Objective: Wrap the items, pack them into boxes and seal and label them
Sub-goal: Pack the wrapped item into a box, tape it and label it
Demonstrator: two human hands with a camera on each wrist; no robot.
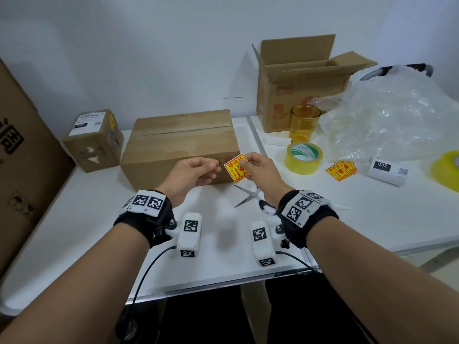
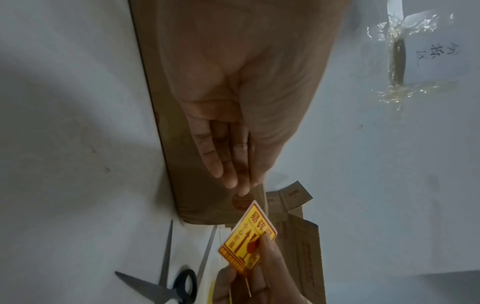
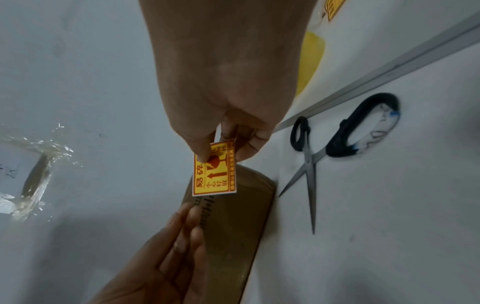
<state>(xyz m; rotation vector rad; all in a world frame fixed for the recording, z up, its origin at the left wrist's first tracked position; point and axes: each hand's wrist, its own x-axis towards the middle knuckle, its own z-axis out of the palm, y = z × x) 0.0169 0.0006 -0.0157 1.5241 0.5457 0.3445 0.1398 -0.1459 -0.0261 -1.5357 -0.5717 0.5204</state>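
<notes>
A closed brown cardboard box (image 1: pixel 178 142) lies in the middle of the white table (image 1: pixel 87 232). My right hand (image 1: pixel 255 165) pinches a yellow and red fragile sticker (image 1: pixel 237 171) by its right edge, in front of the box's near right corner. The right wrist view shows the sticker (image 3: pixel 215 176) hanging from thumb and fingers above the box (image 3: pixel 233 226). My left hand (image 1: pixel 198 171) hovers just left of the sticker, not touching it. In the left wrist view its fingers (image 2: pixel 228 160) are straight and hold nothing, with the sticker (image 2: pixel 246 236) beyond them.
Open scissors (image 1: pixel 248 197) lie under my right hand. To the right are a yellow tape roll (image 1: pixel 304 157), an amber cup (image 1: pixel 305 124), an open box (image 1: pixel 298 83), clear wrap (image 1: pixel 397 120), more stickers (image 1: pixel 341 171) and white labels (image 1: pixel 388 171). A small labelled box (image 1: pixel 94 140) stands left.
</notes>
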